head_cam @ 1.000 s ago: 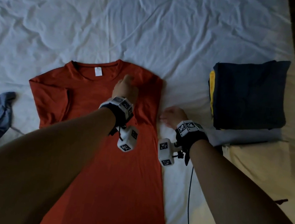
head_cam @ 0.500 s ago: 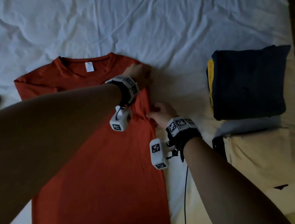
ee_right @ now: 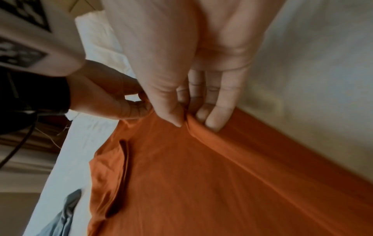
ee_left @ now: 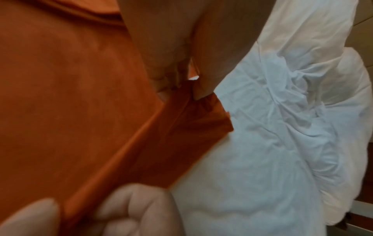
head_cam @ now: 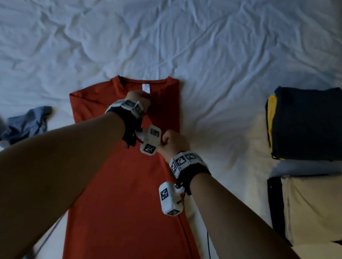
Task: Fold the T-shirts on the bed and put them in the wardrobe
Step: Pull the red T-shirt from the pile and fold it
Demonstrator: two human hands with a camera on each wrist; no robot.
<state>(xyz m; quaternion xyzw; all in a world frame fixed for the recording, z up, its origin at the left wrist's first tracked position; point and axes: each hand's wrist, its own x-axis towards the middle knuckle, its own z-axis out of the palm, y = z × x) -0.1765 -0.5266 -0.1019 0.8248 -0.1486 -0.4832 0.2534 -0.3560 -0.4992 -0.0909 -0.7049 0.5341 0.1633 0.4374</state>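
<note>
The right hand [head_cam: 172, 143] pinched a ridge of the orange T-shirt [head_cam: 129, 200] between thumb and fingers, as the right wrist view showed plainly, and just beyond it the left hand [head_cam: 138, 98] gripped the same cloth up by the collar, fingers curled round a fold. Holding one long edge at two points looked like the means of carrying the shirt's right side over toward the middle in a straight line, so that the fold would run true from shoulder to hem. The shirt lay flat and face down on the white bed sheet [head_cam: 179, 31], neck away from the person, its white label [head_cam: 145, 88] showing inside the collar; the sleeve on the person's left was still spread out, so by my judgement the lengthwise fold was only half made. The shirt's right edge had bare sheet beside it, and there was open sheet beyond the collar too. To the left a crumpled grey-blue garment [head_cam: 28, 122] lay near the spread sleeve, apart from it. To the far right, at the bed's edge, a stack of folded clothes [head_cam: 311, 122] sat well apart from the working shirt, dark blue on top with yellow showing beneath. No wardrobe was in view.
</note>
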